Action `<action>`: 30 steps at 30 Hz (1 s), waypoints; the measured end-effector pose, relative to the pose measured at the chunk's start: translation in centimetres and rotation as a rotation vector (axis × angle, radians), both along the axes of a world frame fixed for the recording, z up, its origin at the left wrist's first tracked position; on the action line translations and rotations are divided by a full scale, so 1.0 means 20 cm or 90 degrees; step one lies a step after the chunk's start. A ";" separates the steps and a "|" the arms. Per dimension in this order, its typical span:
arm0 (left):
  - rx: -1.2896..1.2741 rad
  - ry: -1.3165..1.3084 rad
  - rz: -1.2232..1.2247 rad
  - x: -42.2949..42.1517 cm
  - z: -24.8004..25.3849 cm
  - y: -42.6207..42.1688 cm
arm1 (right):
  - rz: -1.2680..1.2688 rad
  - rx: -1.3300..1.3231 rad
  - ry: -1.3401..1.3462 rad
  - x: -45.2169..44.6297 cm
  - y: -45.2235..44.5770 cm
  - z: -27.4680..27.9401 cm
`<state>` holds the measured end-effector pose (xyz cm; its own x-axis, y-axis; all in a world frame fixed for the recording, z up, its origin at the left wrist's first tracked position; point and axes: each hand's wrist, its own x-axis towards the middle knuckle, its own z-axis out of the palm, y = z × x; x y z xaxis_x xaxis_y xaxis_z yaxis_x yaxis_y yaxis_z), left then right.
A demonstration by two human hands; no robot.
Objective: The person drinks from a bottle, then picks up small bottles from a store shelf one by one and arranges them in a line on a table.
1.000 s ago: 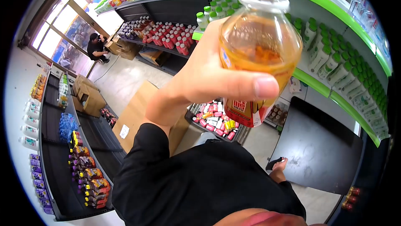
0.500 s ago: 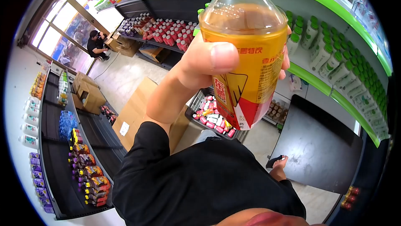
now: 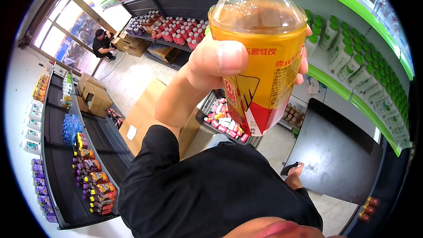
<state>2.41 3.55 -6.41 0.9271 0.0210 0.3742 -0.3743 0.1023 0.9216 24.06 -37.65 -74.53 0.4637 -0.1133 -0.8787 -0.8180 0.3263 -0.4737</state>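
Observation:
My left hand (image 3: 216, 64) is wrapped around a plastic drink bottle (image 3: 264, 62), raised upright and close to the camera. Amber liquid fills it to just below the shoulder, and its yellow and red label carries Chinese print. The thumb presses on the label's left side, while fingertips show at the right edge. The cap is mostly cut off at the top of the view. Low at the right, my right hand (image 3: 294, 174) is closed by the edge of a dark tabletop (image 3: 339, 150). A small black object shows at its fingers, too small to name.
A black crate (image 3: 205, 117) of pink and white bottles stands below my left arm, beside a large cardboard box (image 3: 147, 110). Green-edged shelves (image 3: 343, 92) with white bottles rise at right, dark shelves (image 3: 57, 150) at left. A person (image 3: 103, 44) crouches near the glass doors.
The bottle in my left hand has shifted very slightly up and left in view. The crouching person's arm has moved a little. My right hand stays where it was.

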 end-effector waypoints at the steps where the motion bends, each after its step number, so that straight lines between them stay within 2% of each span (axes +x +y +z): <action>1: -0.002 -0.002 -0.005 0.00 0.00 0.00 | -0.002 -0.001 0.002 0.00 0.00 0.01; 30: -0.001 -0.016 -0.004 -0.04 -0.01 -0.03 | 0.009 -0.002 -0.013 -0.01 -0.01 -0.01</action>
<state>1.57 2.89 -6.57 0.9177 0.0154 0.3970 -0.3963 0.1063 0.9120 23.94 -37.84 -74.67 0.4830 -0.1094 -0.8688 -0.8127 0.3132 -0.4913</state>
